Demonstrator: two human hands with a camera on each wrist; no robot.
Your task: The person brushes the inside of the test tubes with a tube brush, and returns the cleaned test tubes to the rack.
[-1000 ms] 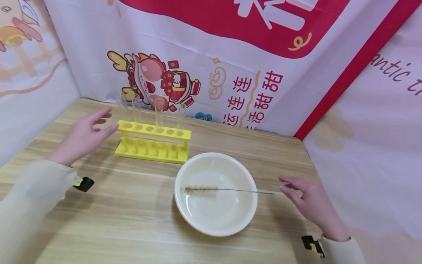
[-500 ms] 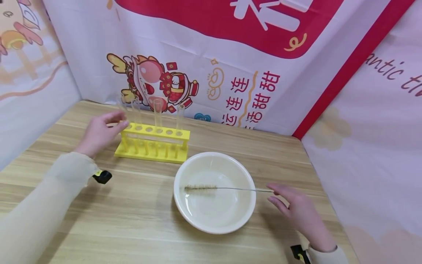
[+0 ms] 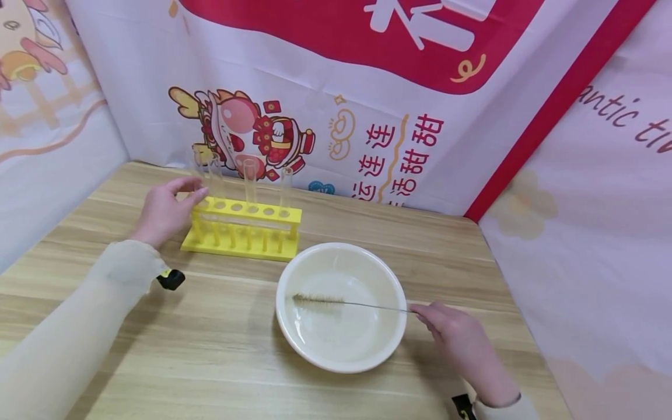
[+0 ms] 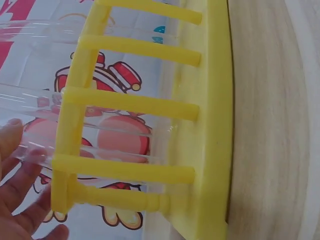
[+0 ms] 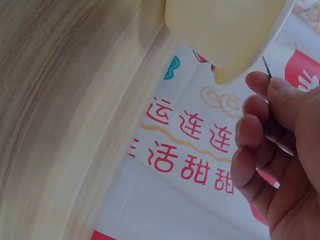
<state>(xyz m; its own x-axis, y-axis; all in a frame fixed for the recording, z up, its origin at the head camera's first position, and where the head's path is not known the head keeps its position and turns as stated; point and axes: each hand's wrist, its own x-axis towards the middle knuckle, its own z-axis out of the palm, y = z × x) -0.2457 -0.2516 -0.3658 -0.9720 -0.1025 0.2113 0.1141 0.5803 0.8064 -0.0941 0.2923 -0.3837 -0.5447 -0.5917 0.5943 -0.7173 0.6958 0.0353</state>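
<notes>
Though apart a second ago, brush now in right grip

Downward head view, 2 wrist close-ups, common backdrop

Bright light glints on the bowl; the right wrist view (dimmer) seems soft.

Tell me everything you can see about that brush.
The slender wire-handled brush has a fuzzy, beige, cylindrical bristle head and a thin, twisted grey handle that looks metal. It extends across the round, glossy, cream-white bowl, bristles to the left, handle crossing the right rim. The person's right hand pinches the handle just past that rim. Whether the brush touches the bowl is unclear.
</notes>
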